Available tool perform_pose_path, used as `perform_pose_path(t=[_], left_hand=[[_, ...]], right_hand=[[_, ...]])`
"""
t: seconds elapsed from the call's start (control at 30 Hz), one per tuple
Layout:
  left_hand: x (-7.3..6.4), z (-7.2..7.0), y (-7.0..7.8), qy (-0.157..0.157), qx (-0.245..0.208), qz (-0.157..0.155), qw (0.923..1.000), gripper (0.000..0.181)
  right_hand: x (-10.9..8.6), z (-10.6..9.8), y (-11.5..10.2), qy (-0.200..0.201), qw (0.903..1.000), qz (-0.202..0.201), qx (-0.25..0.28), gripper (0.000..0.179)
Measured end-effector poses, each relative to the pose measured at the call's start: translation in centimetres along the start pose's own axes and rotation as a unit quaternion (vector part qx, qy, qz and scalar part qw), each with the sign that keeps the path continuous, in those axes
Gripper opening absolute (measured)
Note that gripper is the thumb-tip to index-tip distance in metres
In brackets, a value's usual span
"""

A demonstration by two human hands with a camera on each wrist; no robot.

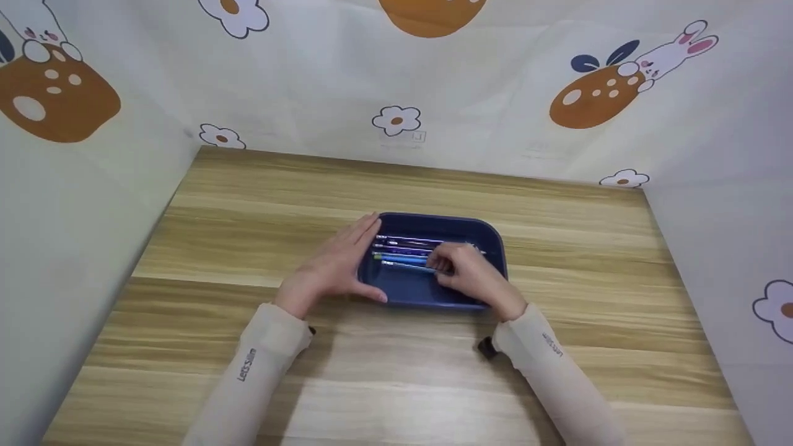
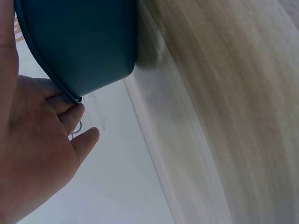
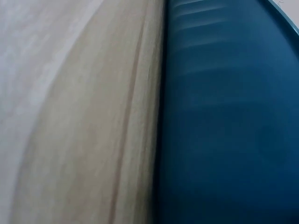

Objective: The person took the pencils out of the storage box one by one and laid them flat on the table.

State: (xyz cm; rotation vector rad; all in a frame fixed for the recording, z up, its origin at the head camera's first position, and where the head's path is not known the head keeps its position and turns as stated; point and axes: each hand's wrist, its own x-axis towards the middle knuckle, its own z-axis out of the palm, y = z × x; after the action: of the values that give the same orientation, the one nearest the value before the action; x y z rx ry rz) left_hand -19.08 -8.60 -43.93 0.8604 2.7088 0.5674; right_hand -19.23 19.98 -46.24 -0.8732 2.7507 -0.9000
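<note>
A dark blue tray [image 1: 427, 294] with rounded corners rests on the wooden table, holding several thin pencils [image 1: 406, 240] laid side by side. They are purple, blue and dark, some with shiny left ends. My left hand [image 1: 337, 263] spans the tray's left end, its straight fingers along the rim and its thumb at the front corner; the left wrist view shows the fingertips right at the rim. Inside the tray, my right hand [image 1: 468, 269] has its fingers curled over the pencils' right part, pinching the front light-blue pencil [image 1: 409, 267]. Its fingertips partly hide the grip.
The wood-grain table [image 1: 396, 378] extends on all sides of the tray. Pale cloth walls [image 1: 322, 80] printed with flowers, rabbits and orange fruit stand at the back, left and right. The right wrist view is filled by the tray's outer wall [image 3: 224, 140] and the tabletop.
</note>
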Motion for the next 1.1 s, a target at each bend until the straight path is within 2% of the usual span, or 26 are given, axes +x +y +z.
perform_pose_path(t=[0.37, 0.7, 0.87, 1.1], left_hand=[[0.2, 0.4, 0.2, -0.016, 0.001, -0.002, 0.9999, 0.139], [0.2, -0.3, 0.1, -0.015, 0.02, 0.0, 0.9997, 0.139], [0.2, -0.6, 0.1, -0.015, 0.019, 0.0, 0.9997, 0.139], [0.2, -0.2, 0.0, -0.021, 0.01, -0.004, 0.9997, 0.14]], right_hand=[[-0.6, -0.1, -0.1, 0.002, 0.9998, 0.007, 0.019, 0.018], [0.0, -0.8, -0.4, 0.007, 0.9985, 0.013, 0.052, 0.018], [0.1, -1.4, -0.7, 0.017, 0.9977, 0.01, 0.065, 0.018], [-0.3, -2.3, -1.2, 0.028, 0.9971, -0.01, 0.071, 0.017]])
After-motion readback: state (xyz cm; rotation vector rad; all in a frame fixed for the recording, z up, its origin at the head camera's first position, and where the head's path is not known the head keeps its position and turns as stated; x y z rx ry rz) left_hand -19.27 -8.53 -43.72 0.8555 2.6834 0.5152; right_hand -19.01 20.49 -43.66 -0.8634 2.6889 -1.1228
